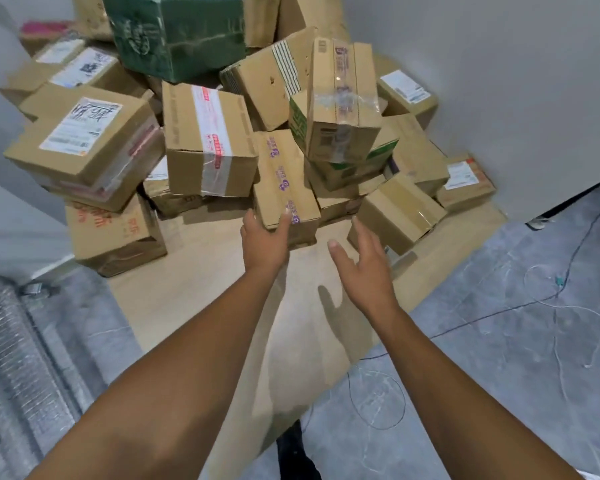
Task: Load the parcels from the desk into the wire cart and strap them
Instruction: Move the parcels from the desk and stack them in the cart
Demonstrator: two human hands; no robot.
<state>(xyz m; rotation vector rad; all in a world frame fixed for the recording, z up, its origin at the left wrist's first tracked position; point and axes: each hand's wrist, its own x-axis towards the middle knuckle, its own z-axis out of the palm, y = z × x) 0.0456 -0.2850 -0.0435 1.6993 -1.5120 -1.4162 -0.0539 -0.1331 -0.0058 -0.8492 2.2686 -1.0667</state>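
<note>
Both forearms (187,382) reach from the near edge toward the desk (174,306).

Left hand (265,240): clamped on the near end of the purple-taped parcel (284,174). The thumb (286,218) lies flat on the top face. The fingers wrap round the near-left edge and are mostly hidden behind the hand.

Right hand (364,268): fingers straight and spread, palm turned left, holding nothing. I hold it just right of the parcel's near end, apart from it, above bare desktop.

Parcel orientation: the long axis runs near to far, and the purple printed tape strip follows that axis. The near end points at me. The far end butts into the pile of parcels (343,98), between the red-taped box (205,140) on the left and a stack of boxes on the right.

Limits of view:
- I cannot tell whether the parcel's near end rests on the desk or is lifted.
- Its underside and far face are hidden.
- A green box (177,32) at the far side is cut off by the top edge.
- A silvery ridged surface (14,341) at near left is too blurred to identify.
- Thin cables (568,299) lie on the grey floor (482,393) at right.
</note>
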